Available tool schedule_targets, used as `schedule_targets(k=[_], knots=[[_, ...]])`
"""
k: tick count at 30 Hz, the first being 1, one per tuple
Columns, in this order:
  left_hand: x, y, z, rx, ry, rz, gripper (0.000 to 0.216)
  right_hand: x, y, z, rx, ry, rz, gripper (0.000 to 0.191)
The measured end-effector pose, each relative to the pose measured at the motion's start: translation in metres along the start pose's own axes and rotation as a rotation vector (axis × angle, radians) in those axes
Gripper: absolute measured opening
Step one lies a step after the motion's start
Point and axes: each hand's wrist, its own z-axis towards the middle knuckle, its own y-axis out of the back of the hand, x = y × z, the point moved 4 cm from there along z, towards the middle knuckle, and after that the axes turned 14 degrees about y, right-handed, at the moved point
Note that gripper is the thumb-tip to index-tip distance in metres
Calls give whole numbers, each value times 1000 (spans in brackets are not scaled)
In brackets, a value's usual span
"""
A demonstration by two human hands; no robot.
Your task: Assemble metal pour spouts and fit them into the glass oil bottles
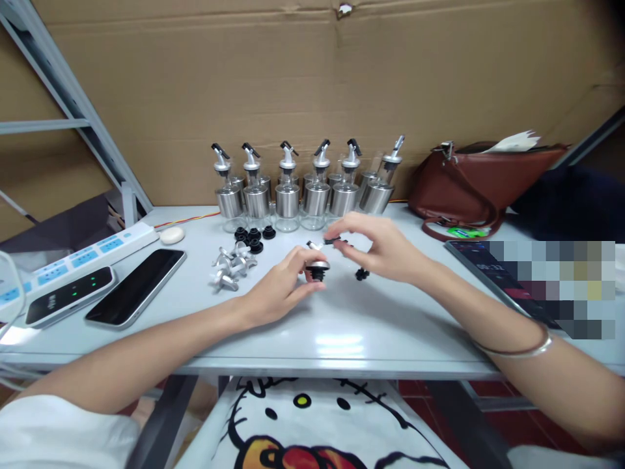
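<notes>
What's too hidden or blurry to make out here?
In the head view:
Rear bottles: mostly hidden by the front bottles.
Screen: partly covered by pixel blocks.
Black piece at the right hand: too small to tell if gripped.
Power strip: end cut off by the left edge.

The head camera is looking forward and down across the table (278, 342). It is facing the cardboard (293, 78) behind, viewing the left hand (279, 290) and right hand (388, 247) from fairly near.
</notes>
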Motion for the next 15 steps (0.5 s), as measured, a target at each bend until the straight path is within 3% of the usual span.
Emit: schedule_targets(k=[3,9,15], knots=[[-1,-2,0,65,46,70,27,-28,10,-7,74,-115,-192,17],[1,0,1,33,147,21,26,-78,-4,-30,396,-251,-216,18],[-2,-1,1,64,98,-14,17,-92,-13,-38,458,-283,-220,22]])
